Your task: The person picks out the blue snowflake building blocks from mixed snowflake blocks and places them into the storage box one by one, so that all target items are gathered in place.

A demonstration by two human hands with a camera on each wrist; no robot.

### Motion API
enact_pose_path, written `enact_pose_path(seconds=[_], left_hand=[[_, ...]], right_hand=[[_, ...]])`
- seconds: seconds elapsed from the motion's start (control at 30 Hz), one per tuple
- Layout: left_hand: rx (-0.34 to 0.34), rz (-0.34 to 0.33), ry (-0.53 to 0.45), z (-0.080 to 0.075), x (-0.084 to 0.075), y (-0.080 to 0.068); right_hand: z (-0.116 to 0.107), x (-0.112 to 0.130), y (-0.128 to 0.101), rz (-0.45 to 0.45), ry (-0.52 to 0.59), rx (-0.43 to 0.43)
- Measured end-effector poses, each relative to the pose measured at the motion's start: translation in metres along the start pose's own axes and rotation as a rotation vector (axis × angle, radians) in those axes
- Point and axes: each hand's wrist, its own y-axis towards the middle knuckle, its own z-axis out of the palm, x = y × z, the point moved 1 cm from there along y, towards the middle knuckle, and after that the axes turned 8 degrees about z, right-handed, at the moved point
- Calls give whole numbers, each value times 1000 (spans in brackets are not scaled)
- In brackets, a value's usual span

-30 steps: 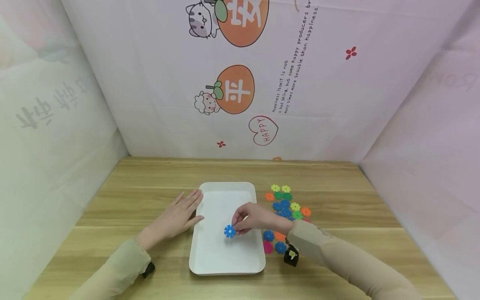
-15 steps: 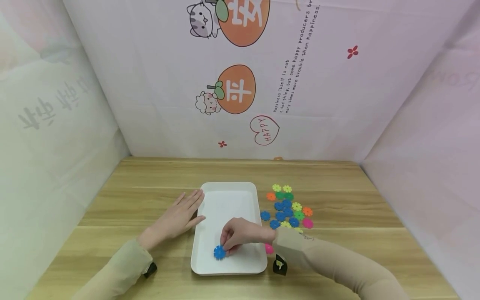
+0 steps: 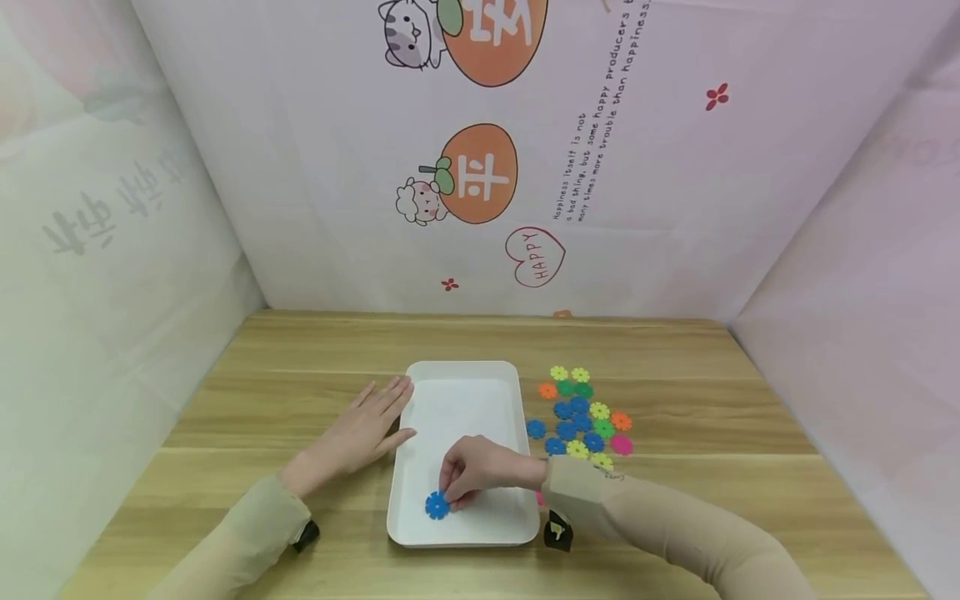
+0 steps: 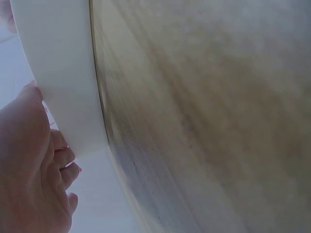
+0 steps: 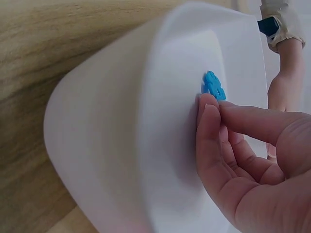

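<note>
So the blue disc (image 3: 437,505) sits flat inside the white tray (image 3: 457,392), right at the fingertips of the right hand (image 3: 476,472). That hand's fingers are curled down over it and touching it from the side; the wrist view shows the fingertips bunched just beside the disc (image 5: 213,86), but I can't tell if they're really pinching it. The left hand (image 3: 358,435) lies flat on the desk (image 3: 300,367) with fingers straight, holding nothing, thumb against the tray's left edge, well apart from the disc. A pile of discs (image 3: 581,417) lies on the desk just beyond the right wrist.
</note>
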Motion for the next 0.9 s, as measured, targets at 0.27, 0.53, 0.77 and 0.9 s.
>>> enact_pose_path(seconds=[0.27, 0.53, 0.77, 0.9], left_hand=[[4, -1, 5, -3, -3, 3], [2, -12, -9, -5, -4, 2], [8, -5, 0, -5, -5, 1], [6, -1, 5, -4, -4, 1]], right_hand=[[-8, -2, -4, -46, -93, -59], [-36, -6, -15, -46, 8, -87], [-85, -24, -34, -56, 93, -171], [-111, -42, -44, -51, 89, -258]])
